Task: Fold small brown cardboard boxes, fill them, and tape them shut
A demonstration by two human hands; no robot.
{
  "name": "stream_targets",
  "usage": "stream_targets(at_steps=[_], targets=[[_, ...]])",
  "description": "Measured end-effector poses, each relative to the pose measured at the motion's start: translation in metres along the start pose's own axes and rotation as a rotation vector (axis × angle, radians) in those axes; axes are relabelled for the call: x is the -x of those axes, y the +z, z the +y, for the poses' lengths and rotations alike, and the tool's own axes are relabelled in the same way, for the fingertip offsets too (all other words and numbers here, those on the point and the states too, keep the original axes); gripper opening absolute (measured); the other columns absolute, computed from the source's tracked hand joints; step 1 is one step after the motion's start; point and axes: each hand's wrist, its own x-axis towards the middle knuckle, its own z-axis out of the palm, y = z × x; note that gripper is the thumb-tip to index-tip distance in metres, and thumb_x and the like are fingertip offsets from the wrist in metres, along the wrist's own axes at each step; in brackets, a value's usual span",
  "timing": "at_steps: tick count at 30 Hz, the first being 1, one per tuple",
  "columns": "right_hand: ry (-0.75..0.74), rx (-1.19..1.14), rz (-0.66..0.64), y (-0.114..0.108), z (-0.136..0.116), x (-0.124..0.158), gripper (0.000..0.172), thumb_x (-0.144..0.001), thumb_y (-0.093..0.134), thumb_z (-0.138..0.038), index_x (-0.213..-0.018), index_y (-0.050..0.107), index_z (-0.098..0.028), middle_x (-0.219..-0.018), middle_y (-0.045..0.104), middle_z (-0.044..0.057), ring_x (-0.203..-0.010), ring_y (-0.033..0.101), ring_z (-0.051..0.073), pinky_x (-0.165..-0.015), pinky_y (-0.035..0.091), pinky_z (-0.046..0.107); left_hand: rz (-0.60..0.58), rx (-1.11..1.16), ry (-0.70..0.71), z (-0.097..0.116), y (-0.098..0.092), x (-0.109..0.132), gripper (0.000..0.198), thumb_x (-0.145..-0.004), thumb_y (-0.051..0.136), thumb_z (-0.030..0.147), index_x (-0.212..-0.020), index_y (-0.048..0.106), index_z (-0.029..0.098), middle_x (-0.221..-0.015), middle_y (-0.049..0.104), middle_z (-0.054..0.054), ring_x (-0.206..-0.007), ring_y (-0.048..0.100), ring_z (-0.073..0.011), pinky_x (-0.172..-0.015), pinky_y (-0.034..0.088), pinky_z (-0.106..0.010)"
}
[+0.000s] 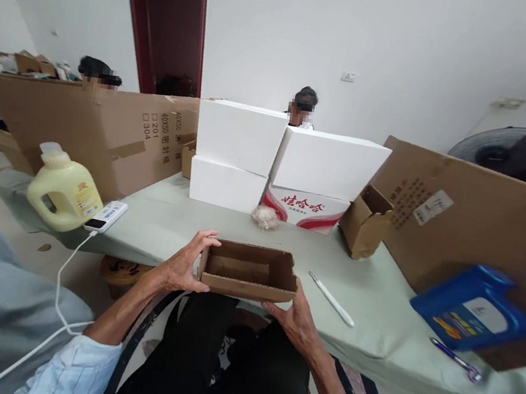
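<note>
A small open brown cardboard box (247,270) sits at the near edge of the pale green table (377,291), in front of my lap. My left hand (184,264) grips its left end, thumb and fingers wrapped round the wall. My right hand (297,319) holds the box's front right corner from below, fingers curled against it. The box is empty inside.
White boxes (240,135) are stacked behind, over a red-printed carton (303,208). Another open brown box (366,221) stands right of them. A white pen-like tool (331,298), a blue bottle (475,308), a yellow bottle (64,190) and a power bank (106,215) lie around. Two people sit behind cardboard sheets.
</note>
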Motion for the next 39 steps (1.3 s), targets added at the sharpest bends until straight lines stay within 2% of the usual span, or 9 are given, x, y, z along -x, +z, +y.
stream_targets(at_steps=[5,8,11,15,19,24,28,34,39], targets=[[-0.104,0.077,0.053,-0.019,-0.022,0.002,0.097,-0.083,0.084,-0.040,-0.163,0.031,-0.032,-0.158,0.046,0.013,-0.134,0.057,0.032,-0.108,0.054,0.050,-0.057,-0.036,-0.026,0.005,-0.004,0.002,0.088,-0.067,0.087,0.013,-0.143,0.045,0.029,-0.164,0.033,-0.016,-0.155,0.035,-0.0391,-0.121,0.042,-0.059],[-0.255,0.186,0.053,-0.027,-0.042,-0.004,0.091,-0.085,0.084,-0.034,-0.162,0.035,-0.033,-0.160,0.044,0.013,-0.141,0.052,0.032,-0.113,0.051,0.051,-0.066,-0.055,-0.030,0.004,-0.004,0.002,0.087,-0.067,0.085,0.012,-0.143,0.045,0.029,-0.165,0.033,-0.016,-0.155,0.037,-0.0394,-0.121,0.042,-0.060],[-0.402,0.330,0.004,-0.031,-0.058,-0.010,0.073,-0.087,0.084,-0.035,-0.151,0.051,-0.029,-0.163,0.043,0.014,-0.145,0.047,0.034,-0.116,0.049,0.053,-0.072,-0.067,-0.024,0.001,-0.004,0.000,0.086,-0.067,0.084,0.013,-0.143,0.047,0.029,-0.167,0.033,-0.017,-0.156,0.037,-0.0400,-0.121,0.042,-0.061],[-0.522,0.572,-0.064,-0.036,-0.070,-0.019,0.041,-0.087,0.086,-0.039,-0.121,0.070,-0.022,-0.158,0.051,0.017,-0.143,0.048,0.038,-0.113,0.047,0.058,-0.063,-0.091,-0.026,-0.005,-0.005,-0.002,0.086,-0.065,0.086,0.016,-0.142,0.049,0.029,-0.168,0.034,-0.018,-0.156,0.039,-0.0408,-0.120,0.043,-0.061],[-0.585,0.737,-0.189,-0.044,-0.077,-0.027,0.018,-0.091,0.081,-0.038,-0.096,0.072,-0.022,-0.133,0.070,0.013,-0.144,0.047,0.036,-0.112,0.044,0.054,-0.070,-0.123,-0.028,-0.007,-0.009,-0.005,0.078,-0.063,0.086,0.017,-0.134,0.055,0.027,-0.166,0.038,-0.017,-0.152,0.044,-0.0397,-0.118,0.046,-0.058],[-0.606,0.789,-0.307,-0.048,-0.080,-0.029,0.022,-0.099,0.073,-0.033,-0.082,0.064,-0.023,-0.093,0.073,0.006,-0.114,0.060,0.026,-0.100,0.044,0.042,-0.113,-0.153,-0.034,-0.002,-0.014,-0.005,0.071,-0.064,0.087,0.018,-0.127,0.057,0.026,-0.165,0.038,-0.015,-0.148,0.048,-0.0375,-0.116,0.049,-0.052],[-0.620,0.781,-0.281,-0.043,-0.077,-0.018,0.029,-0.105,0.062,-0.033,-0.079,0.059,-0.023,-0.088,0.069,0.005,-0.099,0.058,0.024,-0.094,0.041,0.041,-0.150,-0.154,-0.067,0.005,-0.018,-0.003,0.082,-0.063,0.090,0.019,-0.135,0.054,0.028,-0.166,0.035,-0.015,-0.147,0.050,-0.0372,-0.115,0.050,-0.052],[-0.650,0.751,-0.234,-0.034,-0.070,0.001,0.030,-0.107,0.057,-0.029,-0.078,0.059,-0.024,-0.083,0.068,0.004,-0.097,0.057,0.025,-0.094,0.041,0.042,-0.125,-0.101,-0.073,0.005,-0.019,-0.005,0.093,-0.061,0.092,0.019,-0.142,0.048,0.029,-0.166,0.035,-0.017,-0.149,0.046,-0.0390,-0.113,0.051,-0.056],[-0.647,0.697,-0.235,-0.034,-0.065,0.001,0.029,-0.108,0.056,-0.031,-0.080,0.060,-0.023,-0.084,0.068,0.006,-0.091,0.058,0.024,-0.084,0.044,0.040,-0.104,-0.026,-0.054,0.002,-0.015,-0.003,0.101,-0.060,0.096,0.026,-0.147,0.044,0.030,-0.165,0.034,-0.018,-0.152,0.041,-0.0407,-0.108,0.053,-0.056]])
